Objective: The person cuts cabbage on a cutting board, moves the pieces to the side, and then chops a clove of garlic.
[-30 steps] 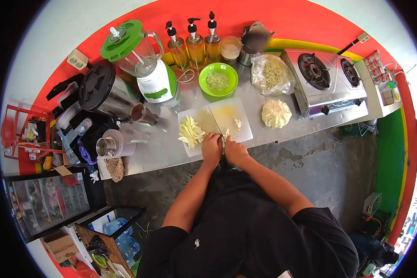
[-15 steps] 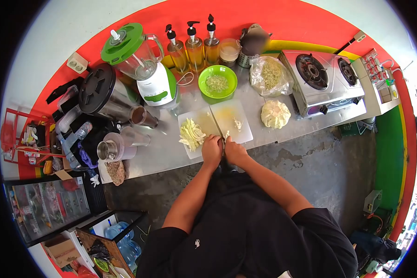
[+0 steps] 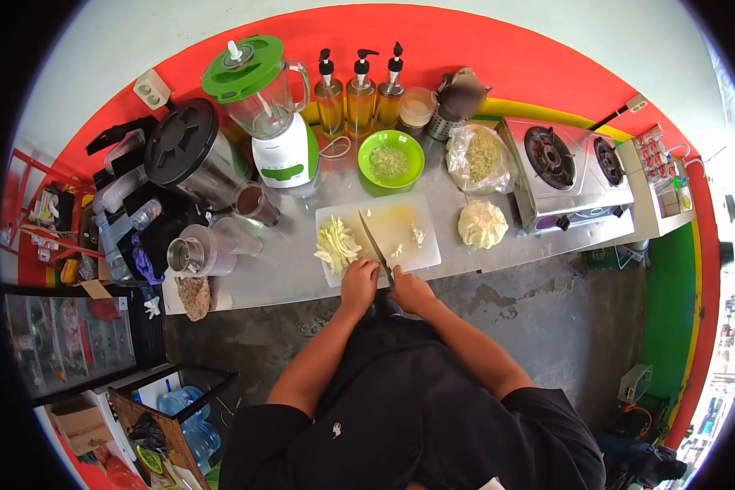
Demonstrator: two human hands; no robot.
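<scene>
My right hand (image 3: 412, 291) is closed around the handle of a kitchen knife (image 3: 374, 240), at the near edge of a white cutting board (image 3: 420, 257). The blade slants away from me, up and left across the board. Just left of the blade, my left hand (image 3: 359, 284) has its fingers curled in; whatever they may hold is hidden. Pale green cabbage strips (image 3: 336, 243) are heaped on the board's left side, beyond the left hand. Small white pieces (image 3: 417, 235) lie right of the blade, and another bit is near its tip.
A cabbage head (image 3: 483, 224) sits right of the board, before a bag of shreds (image 3: 475, 159) and a gas stove (image 3: 551, 175). Behind the board stand a green bowl (image 3: 408, 175), pump bottles (image 3: 360, 110) and a blender (image 3: 282, 155). Plastic containers (image 3: 212, 251) are at left.
The view has shifted slightly. My hands have moved a little apart and back toward me, and the blade's flat side now shows. A white bit near my right fingers now lies clear of them.
</scene>
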